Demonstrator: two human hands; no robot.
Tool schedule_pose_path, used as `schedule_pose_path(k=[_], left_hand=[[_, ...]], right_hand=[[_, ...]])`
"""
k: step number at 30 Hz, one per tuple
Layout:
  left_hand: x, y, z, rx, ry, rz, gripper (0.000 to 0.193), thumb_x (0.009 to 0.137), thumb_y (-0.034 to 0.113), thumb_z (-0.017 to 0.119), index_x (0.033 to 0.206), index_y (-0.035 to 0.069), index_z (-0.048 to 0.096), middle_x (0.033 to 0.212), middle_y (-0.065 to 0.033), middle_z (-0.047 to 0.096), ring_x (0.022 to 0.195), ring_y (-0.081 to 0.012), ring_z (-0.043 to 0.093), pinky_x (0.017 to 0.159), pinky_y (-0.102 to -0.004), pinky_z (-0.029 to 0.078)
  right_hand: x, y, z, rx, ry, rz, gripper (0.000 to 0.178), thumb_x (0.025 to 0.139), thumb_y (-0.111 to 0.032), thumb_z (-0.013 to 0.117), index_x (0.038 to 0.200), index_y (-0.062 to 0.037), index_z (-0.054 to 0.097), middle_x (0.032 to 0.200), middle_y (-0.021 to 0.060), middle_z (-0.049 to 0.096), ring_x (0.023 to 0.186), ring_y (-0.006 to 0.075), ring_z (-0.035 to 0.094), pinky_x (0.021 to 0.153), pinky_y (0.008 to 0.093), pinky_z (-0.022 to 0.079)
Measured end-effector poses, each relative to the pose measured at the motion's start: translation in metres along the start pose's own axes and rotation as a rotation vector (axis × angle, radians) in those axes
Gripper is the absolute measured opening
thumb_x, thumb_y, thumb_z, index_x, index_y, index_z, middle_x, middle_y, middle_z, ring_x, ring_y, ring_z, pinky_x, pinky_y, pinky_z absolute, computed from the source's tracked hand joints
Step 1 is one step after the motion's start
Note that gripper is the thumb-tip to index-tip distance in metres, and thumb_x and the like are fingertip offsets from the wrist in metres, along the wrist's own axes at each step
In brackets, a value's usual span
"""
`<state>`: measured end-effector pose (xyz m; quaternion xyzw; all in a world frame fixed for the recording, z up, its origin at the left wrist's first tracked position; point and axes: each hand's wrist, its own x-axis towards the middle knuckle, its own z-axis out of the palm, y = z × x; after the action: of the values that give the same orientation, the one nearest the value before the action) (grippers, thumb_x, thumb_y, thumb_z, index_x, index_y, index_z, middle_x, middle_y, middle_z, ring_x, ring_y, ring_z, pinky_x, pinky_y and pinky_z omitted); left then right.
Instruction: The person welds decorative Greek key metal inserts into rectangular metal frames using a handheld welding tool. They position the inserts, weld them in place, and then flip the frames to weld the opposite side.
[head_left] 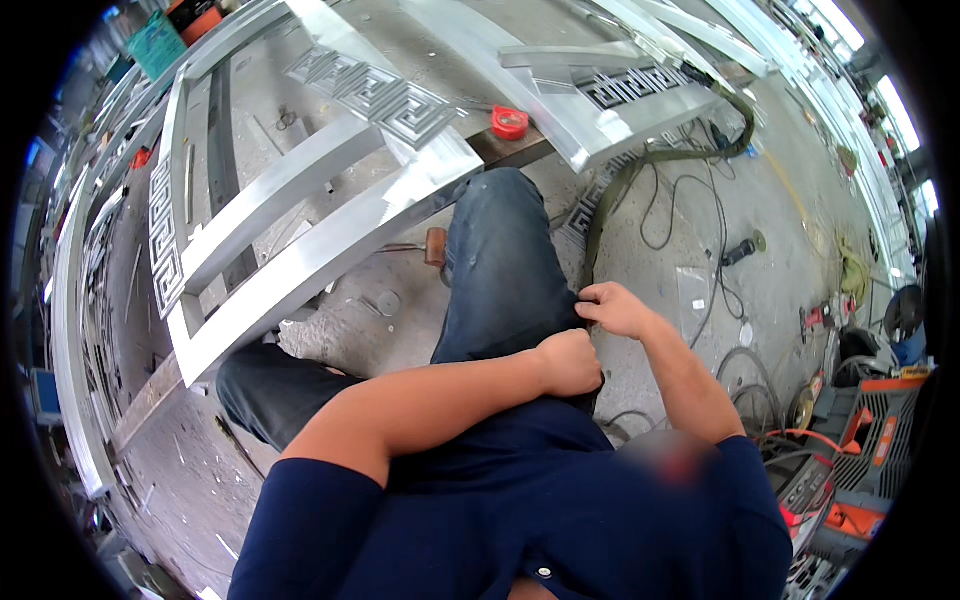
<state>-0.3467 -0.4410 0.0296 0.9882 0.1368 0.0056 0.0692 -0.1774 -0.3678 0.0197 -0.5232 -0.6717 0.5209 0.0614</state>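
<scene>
My left hand [570, 363] is closed in a fist over the upper part of my right thigh, its forearm crossing my lap. What it grips, if anything, is hidden. Just beyond it, my right hand [614, 309] is closed with thumb and fingers together at the outer side of the dark trousers [505, 270]. I cannot make out what is between those fingers. In front of my knee lies a silver metal frame [330, 245] with raised fret-pattern panels [385, 98]. A red tape measure [509, 124] rests on a bar by the frame's corner.
A brown-headed mallet [435, 247] lies beside my right knee. Black cables [722, 215] and a thick dark hose [640, 160] run across the concrete floor on the right. Orange-grey tool cases [868, 440] stand at the lower right. A green crate [156, 45] sits far left.
</scene>
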Motion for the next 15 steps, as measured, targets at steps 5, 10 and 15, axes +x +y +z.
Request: schedule_pose_path(k=[5,10,15], left_hand=[[-0.019,-0.008,-0.017,-0.162,0.004,-0.015,0.024,0.085,0.033,0.065,0.074,0.012,0.070,0.077,-0.0053,0.073,0.073,-0.0266,0.072,0.064,-0.0430,0.051],[-0.113,-0.035,-0.067,-0.390,0.617,-0.317,0.035,0.085,0.036,0.076,0.072,0.009,0.058,0.069,-0.0087,0.060,0.066,-0.0313,0.062,0.062,-0.0421,0.050],[-0.229,-0.059,-0.083,-0.131,0.644,-0.819,0.031,0.078,0.027,0.083,0.068,0.009,0.060,0.065,-0.0078,0.059,0.063,-0.0296,0.062,0.059,-0.0413,0.049]], right_hand=[[0.001,0.017,0.007,-0.128,-0.103,0.002,0.028,0.088,-0.023,0.066,0.089,0.0046,0.069,0.077,0.0172,0.069,0.073,0.0238,0.066,0.070,0.0383,0.051],[-0.009,-0.010,-0.025,-0.441,-0.321,-0.020,0.029,0.087,-0.026,0.068,0.094,0.0019,0.074,0.080,0.0175,0.072,0.076,0.0253,0.070,0.073,0.0380,0.053],[0.030,-0.105,-0.045,-0.236,0.181,-0.141,0.025,0.090,-0.022,0.071,0.097,0.0017,0.074,0.080,0.0131,0.072,0.074,0.0201,0.068,0.070,0.0348,0.052]])
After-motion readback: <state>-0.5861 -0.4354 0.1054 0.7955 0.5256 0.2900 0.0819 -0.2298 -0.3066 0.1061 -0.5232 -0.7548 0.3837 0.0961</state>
